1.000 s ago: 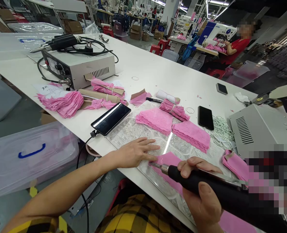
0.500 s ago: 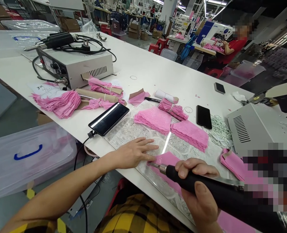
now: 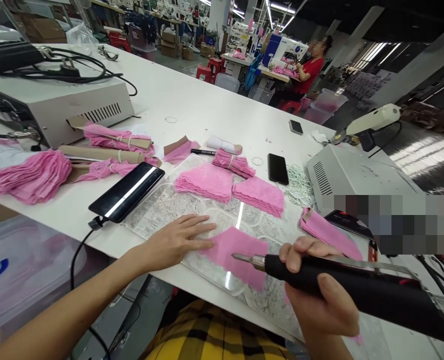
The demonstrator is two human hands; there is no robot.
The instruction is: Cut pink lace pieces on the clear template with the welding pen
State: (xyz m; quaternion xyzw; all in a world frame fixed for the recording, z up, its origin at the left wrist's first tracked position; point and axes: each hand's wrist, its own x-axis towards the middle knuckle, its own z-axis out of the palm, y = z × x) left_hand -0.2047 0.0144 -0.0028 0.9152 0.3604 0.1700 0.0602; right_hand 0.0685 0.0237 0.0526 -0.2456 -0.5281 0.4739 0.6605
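A pink fabric piece (image 3: 239, 252) lies flat on a clear, scuffed board (image 3: 150, 207). My left hand (image 3: 172, 240) rests palm down on the board, its fingers stretched out and touching the left edge of the piece. In my right hand (image 3: 315, 280) is a thick black handheld tool with a pointed metal tip (image 3: 246, 258), probably an ultrasonic welding handpiece. The tip shows over the middle of the fabric; whether it touches, I cannot tell. Beyond my hands, a left stack of pink pieces (image 3: 203, 181) and a right stack (image 3: 259, 195) sit on the board.
A black tablet (image 3: 127, 191) with a cable lies at the board's left corner. Grey boxes stand left (image 3: 75, 105) and right (image 3: 360, 172). A phone (image 3: 278, 169), pale rubber bands (image 3: 299, 186) and tied pink bundles (image 3: 234, 162) are on the table. A person in red sits far off.
My right hand has drawn the tool tip away from my left fingers, to over the middle of the pink piece. My view has swung to the right.
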